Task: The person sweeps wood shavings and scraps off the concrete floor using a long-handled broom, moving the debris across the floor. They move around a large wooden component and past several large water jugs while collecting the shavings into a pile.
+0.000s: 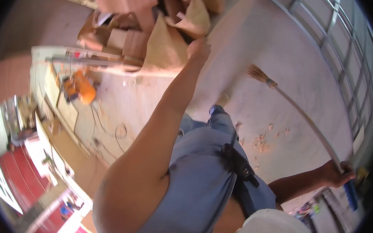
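My left arm stretches away from me, and my left hand (pixel 199 50) closes on the edge of a tan sack (pixel 159 48) at the far side. Wooden blocks (pixel 130 45) and scrap pieces sit in and around this sack; motion blur softens my fingers there. Off to the right, my right hand (pixel 334 174) is wrapped round a long-handled broom (pixel 302 109) near its blue grip end. The broom's straw bristles (pixel 258 73) point away from me, close to the floor.
Wood scraps (pixel 262 142) lie scattered on the floor beside my legs. An orange power tool (pixel 83 87) with a trailing cable stands at the left, near wooden boards (pixel 65 130). A metal grille (pixel 332 26) runs along the right. More stuffed sacks (pixel 207 1) stand at the back.
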